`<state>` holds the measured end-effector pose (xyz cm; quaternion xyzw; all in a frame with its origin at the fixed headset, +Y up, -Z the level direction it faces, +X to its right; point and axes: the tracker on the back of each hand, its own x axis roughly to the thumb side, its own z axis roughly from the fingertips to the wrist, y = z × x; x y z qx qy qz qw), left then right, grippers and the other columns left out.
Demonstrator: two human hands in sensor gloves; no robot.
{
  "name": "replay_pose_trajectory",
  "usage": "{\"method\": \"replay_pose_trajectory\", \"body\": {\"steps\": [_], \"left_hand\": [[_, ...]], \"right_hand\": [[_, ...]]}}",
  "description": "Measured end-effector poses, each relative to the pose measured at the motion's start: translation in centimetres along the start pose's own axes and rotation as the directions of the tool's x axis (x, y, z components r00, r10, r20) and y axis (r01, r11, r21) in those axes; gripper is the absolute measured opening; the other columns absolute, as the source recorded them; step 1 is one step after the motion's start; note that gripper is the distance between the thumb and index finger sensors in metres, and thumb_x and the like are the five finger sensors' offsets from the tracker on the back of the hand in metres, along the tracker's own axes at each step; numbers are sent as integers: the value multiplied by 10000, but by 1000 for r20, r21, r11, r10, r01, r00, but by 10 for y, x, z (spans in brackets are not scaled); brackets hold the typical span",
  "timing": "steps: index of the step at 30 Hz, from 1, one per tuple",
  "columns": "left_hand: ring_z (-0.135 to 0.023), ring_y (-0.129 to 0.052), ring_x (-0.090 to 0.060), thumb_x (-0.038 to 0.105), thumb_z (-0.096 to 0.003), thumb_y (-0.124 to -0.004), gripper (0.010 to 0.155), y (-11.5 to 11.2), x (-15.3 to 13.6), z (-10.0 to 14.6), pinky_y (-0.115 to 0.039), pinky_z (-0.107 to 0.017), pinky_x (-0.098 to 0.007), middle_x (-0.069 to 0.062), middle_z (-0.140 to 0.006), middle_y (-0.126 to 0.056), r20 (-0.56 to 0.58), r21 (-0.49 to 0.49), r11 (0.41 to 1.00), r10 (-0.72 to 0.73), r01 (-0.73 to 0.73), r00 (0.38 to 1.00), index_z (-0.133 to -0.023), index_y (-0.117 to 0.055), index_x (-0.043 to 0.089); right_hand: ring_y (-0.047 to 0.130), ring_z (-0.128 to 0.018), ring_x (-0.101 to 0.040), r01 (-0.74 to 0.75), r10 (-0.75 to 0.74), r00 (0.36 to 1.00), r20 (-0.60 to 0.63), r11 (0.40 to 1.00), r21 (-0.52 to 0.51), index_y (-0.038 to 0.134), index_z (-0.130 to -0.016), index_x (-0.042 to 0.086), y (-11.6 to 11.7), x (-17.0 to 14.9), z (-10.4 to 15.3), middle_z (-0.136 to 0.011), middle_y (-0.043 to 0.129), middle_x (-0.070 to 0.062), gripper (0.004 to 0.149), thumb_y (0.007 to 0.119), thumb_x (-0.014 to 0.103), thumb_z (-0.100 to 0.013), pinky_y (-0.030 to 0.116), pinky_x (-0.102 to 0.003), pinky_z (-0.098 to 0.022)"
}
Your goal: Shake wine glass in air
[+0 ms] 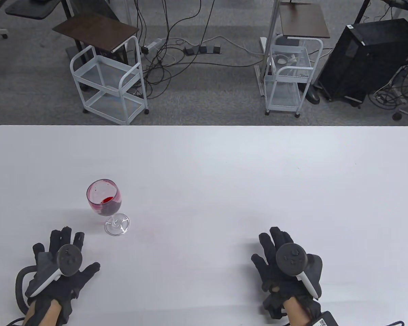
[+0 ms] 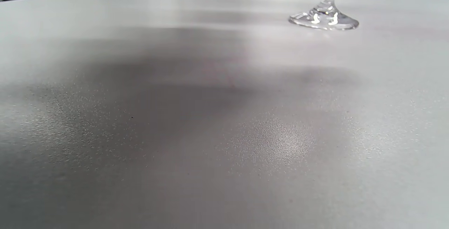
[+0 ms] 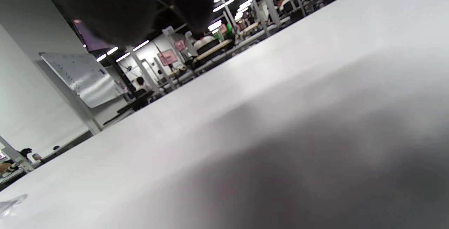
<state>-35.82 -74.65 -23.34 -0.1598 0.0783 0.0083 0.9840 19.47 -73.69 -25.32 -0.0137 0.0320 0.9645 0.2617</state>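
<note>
The wine glass (image 1: 105,202) stands upright on the near left of the table (image 1: 224,163), just beyond the left hand (image 1: 59,268). Both hands lie flat, fingers spread, holding nothing; the right hand (image 1: 287,268) is well apart. Risk: red liquid spills if shaken hard, or the glossy stem slips. Carts (image 1: 108,81) and cables occupy the far floor.
</note>
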Motion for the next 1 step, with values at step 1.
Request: {"method": "replay_pose_trajectory", "body": {"steps": [1], "left_hand": [[-1180, 42, -252, 810, -429, -632, 962, 0, 0, 0, 22, -735, -587, 38, -1220, 24, 0, -1, 1000, 1, -1, 1000, -1148, -157, 384]], "right_hand": [[266, -1072, -349, 0, 0, 1000, 0, 1000, 1, 541, -1020, 262, 0, 0, 0, -1168, 308, -16, 679, 745, 515, -424, 285, -623, -749]]}}
